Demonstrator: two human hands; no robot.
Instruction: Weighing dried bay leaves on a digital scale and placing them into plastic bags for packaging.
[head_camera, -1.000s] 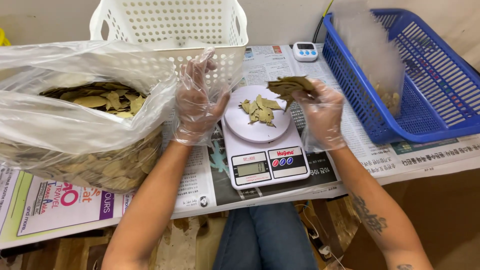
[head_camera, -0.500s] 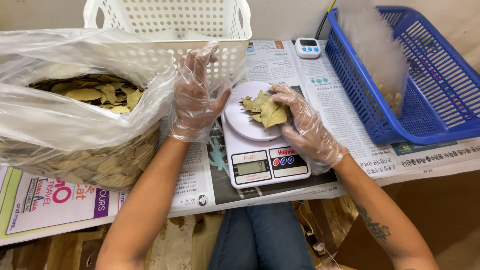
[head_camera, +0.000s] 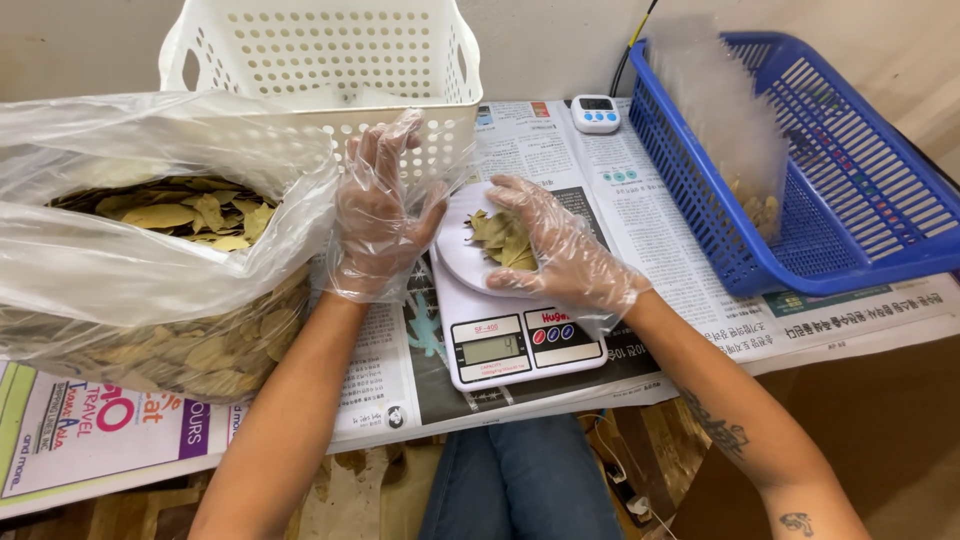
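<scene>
Bay leaves (head_camera: 497, 240) lie piled on the white scale (head_camera: 505, 300) platter directly under the gloved right hand (head_camera: 560, 250), fingers spread flat over them, while the left hand (head_camera: 378, 215) hovers open just left of it.

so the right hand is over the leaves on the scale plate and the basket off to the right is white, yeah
Not quite. The basket off to the right is blue, as the head view shows; the white basket stands at the back left. The rest holds: the right hand is over the leaves on the scale plate.
</scene>
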